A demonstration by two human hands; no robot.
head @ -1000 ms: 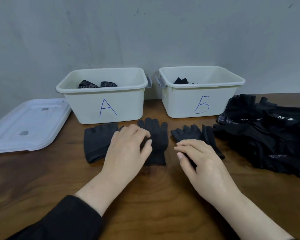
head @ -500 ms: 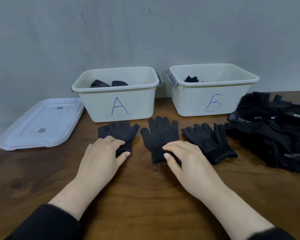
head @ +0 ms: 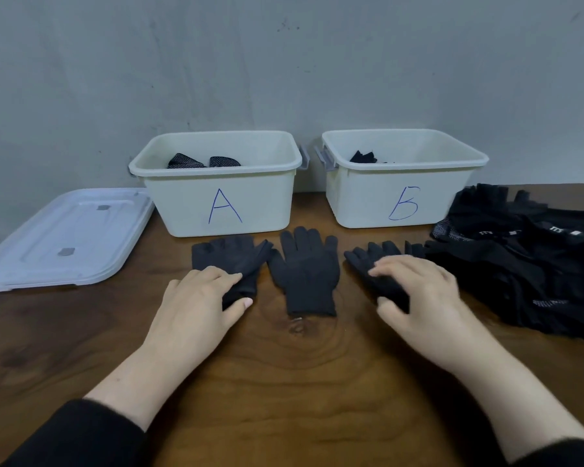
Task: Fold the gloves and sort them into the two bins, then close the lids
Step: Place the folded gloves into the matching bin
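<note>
Three black knit gloves lie in a row before the bins: a left glove (head: 231, 256), a middle glove (head: 305, 274) lying flat and untouched, and a right glove (head: 373, 261). My left hand (head: 199, 301) rests on the left glove's cuff, fingers on top and thumb along its lower edge. My right hand (head: 418, 291) lies over the right glove's cuff, fingers spread and slightly blurred. White bin A (head: 186, 203) holds dotted black gloves (head: 199, 161). White bin B (head: 358, 203) holds one dark glove (head: 364, 157). Both bins stand without lids.
A heap of black gloves (head: 526, 274) covers the table's right side, touching the right glove. A translucent white lid (head: 64, 237) lies flat at the left beside bin A. A grey wall stands right behind the bins. Bare wooden table (head: 300, 382) spreads between my forearms.
My right hand has left the middle glove and moved right onto the right glove. My left hand stays on the left glove's cuff.
</note>
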